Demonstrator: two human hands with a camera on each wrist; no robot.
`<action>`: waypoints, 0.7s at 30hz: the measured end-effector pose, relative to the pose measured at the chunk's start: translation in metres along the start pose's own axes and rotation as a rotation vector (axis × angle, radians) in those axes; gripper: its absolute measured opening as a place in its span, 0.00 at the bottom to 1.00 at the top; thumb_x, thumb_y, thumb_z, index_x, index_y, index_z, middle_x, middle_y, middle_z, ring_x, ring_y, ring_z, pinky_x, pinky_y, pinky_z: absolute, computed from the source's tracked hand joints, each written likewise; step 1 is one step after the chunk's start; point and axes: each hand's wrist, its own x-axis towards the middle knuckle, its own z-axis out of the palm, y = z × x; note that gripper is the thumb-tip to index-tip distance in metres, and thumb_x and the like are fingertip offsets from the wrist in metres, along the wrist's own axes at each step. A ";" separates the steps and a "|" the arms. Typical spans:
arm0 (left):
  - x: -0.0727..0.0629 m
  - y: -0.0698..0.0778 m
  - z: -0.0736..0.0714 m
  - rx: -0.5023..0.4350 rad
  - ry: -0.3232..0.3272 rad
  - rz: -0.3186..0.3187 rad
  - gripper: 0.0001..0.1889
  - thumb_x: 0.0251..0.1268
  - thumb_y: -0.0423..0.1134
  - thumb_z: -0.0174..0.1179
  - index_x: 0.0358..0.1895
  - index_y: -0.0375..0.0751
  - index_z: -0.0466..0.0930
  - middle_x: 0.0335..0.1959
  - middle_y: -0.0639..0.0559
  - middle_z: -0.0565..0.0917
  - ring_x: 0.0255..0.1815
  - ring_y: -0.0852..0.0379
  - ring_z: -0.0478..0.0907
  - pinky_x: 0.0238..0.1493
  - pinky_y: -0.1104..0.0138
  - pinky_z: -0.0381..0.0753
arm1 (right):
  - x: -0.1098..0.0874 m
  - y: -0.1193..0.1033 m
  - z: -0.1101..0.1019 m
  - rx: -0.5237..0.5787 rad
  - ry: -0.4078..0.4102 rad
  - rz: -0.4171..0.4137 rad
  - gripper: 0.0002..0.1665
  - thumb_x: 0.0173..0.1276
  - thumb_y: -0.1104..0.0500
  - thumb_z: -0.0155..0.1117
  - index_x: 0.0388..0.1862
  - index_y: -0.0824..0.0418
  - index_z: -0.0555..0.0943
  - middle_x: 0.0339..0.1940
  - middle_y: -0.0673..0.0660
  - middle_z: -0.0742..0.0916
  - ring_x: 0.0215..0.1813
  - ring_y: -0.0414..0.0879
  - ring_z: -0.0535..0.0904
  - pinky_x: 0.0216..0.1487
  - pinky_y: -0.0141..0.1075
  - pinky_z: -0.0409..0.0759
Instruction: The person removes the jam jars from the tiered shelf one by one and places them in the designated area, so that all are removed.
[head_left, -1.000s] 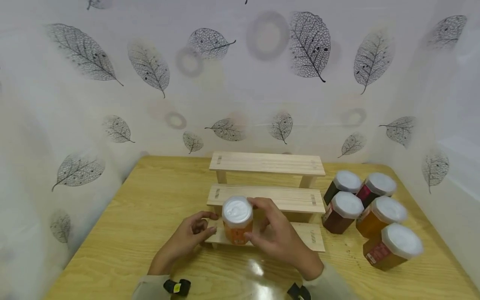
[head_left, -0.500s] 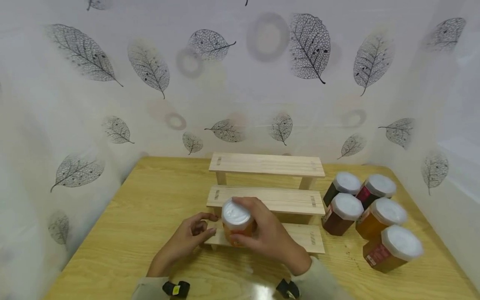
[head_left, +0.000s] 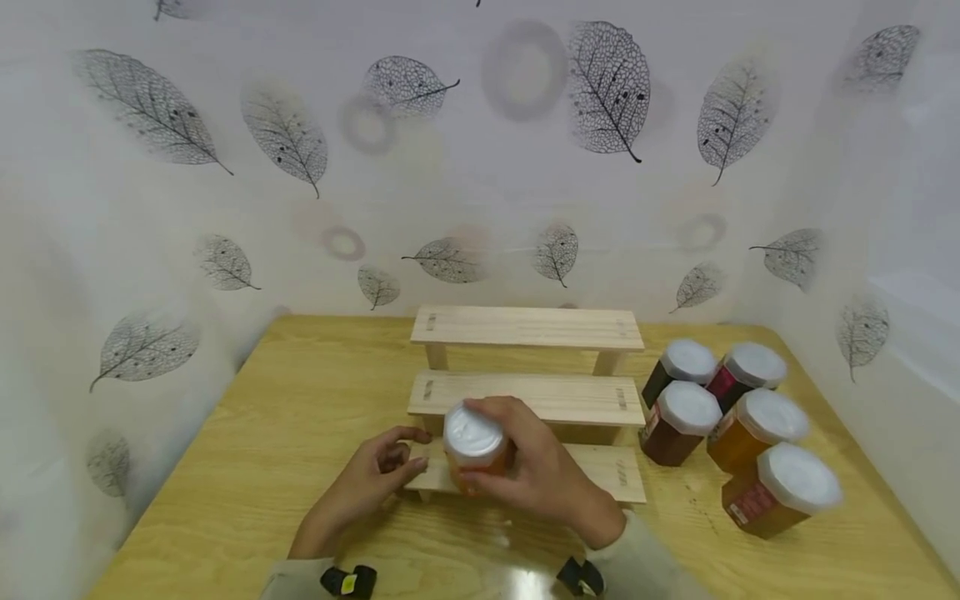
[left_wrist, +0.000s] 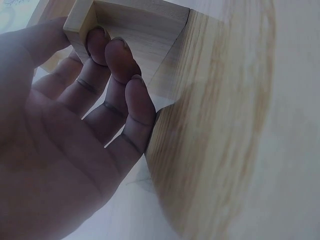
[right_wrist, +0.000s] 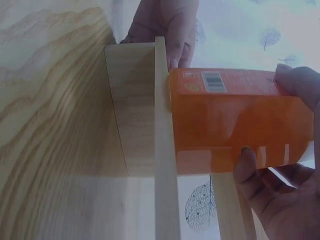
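My right hand [head_left: 546,468] grips an orange jar with a white lid [head_left: 472,432] from its right side. The jar is over the left part of the lowest step [head_left: 603,467] of a three-step wooden stand. In the right wrist view, the jar's orange body [right_wrist: 225,125] shows a barcode, and its base meets the board [right_wrist: 165,135]. By the left end of that step is my left hand [head_left: 363,479], fingers loosely curled. The left wrist view shows these fingers [left_wrist: 127,100] beside the stand's wooden end [left_wrist: 80,22]; no object is in the palm.
Several white-lidded jars with dark and amber contents stand at the right, among them a dark red one [head_left: 678,425] and a front amber one [head_left: 776,492]. The middle step [head_left: 525,396] and top step [head_left: 528,325] rise behind. A leaf-patterned cloth [head_left: 442,192] hangs behind the table [head_left: 300,375].
My right hand has shifted left and closer around the jar, covering more of it. The jar stays over the lowest step's left part. The left hand keeps its place; the view shifts slightly.
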 end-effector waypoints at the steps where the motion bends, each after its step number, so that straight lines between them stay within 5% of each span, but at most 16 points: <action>1: 0.000 0.000 0.000 0.000 0.002 0.001 0.19 0.67 0.44 0.59 0.58 0.44 0.72 0.25 0.48 0.72 0.20 0.63 0.67 0.21 0.69 0.72 | 0.001 -0.002 -0.002 0.004 0.002 0.003 0.47 0.50 0.56 0.78 0.67 0.57 0.66 0.59 0.51 0.74 0.56 0.45 0.73 0.51 0.40 0.77; 10: -0.002 -0.001 -0.001 -0.020 -0.004 -0.012 0.18 0.67 0.44 0.59 0.58 0.45 0.72 0.26 0.48 0.72 0.21 0.63 0.66 0.22 0.69 0.72 | 0.006 -0.030 -0.027 0.043 0.051 0.019 0.45 0.42 0.68 0.80 0.60 0.68 0.70 0.53 0.60 0.78 0.52 0.51 0.76 0.49 0.41 0.79; 21: 0.000 -0.003 -0.001 -0.019 -0.014 -0.028 0.18 0.67 0.45 0.58 0.58 0.48 0.72 0.26 0.48 0.71 0.20 0.63 0.65 0.22 0.68 0.72 | -0.013 -0.026 -0.057 0.019 0.082 0.062 0.45 0.38 0.71 0.80 0.59 0.69 0.71 0.53 0.61 0.79 0.51 0.52 0.77 0.46 0.38 0.80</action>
